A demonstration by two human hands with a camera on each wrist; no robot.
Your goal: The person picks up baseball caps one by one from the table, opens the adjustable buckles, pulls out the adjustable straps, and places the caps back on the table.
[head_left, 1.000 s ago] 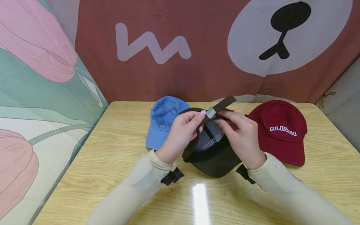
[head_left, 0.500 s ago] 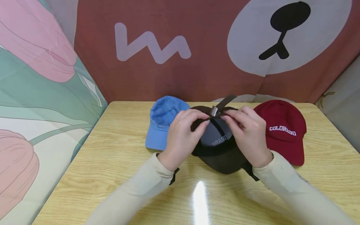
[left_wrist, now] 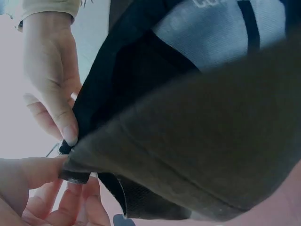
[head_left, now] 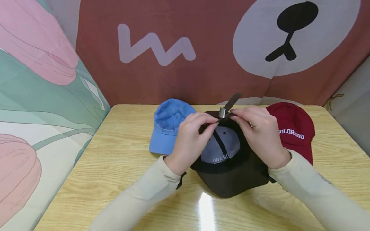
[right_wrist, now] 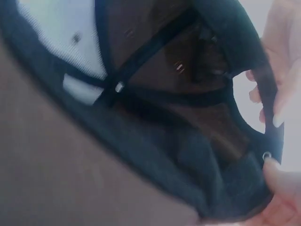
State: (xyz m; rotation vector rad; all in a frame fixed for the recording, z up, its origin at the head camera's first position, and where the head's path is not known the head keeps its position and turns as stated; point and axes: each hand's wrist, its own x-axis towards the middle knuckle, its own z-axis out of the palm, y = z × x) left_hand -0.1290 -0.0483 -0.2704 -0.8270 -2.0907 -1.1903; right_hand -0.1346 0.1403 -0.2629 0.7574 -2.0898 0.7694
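A dark brown baseball cap point(head_left: 228, 186) hangs between both hands, its inside facing the head camera and its brim down toward the person. My left hand point(head_left: 189, 138) pinches the back strap just left of the metal buckle point(head_left: 222, 113). On the buckle's right, my right hand point(head_left: 260, 134) pinches the strap between thumb and fingers. A loose strap end point(head_left: 232, 101) sticks up past the buckle. In the right wrist view a small metal eyelet point(right_wrist: 267, 155) shows beside a thumb. Fingers and cap cloth partly hide the strap in the left wrist view.
A blue cap point(head_left: 163, 139) stands on the wooden table point(head_left: 115, 144), left of the brown cap. To the right is a dark red cap point(head_left: 292, 118) with white lettering, partly covered by the right hand. A printed cloth point(head_left: 214, 77) hangs behind the table.
My left hand has moved from the buckle onto the strap to its left. My right hand has shifted rightward. The cap has turned, showing more of its inside, with its brim lower and nearer.
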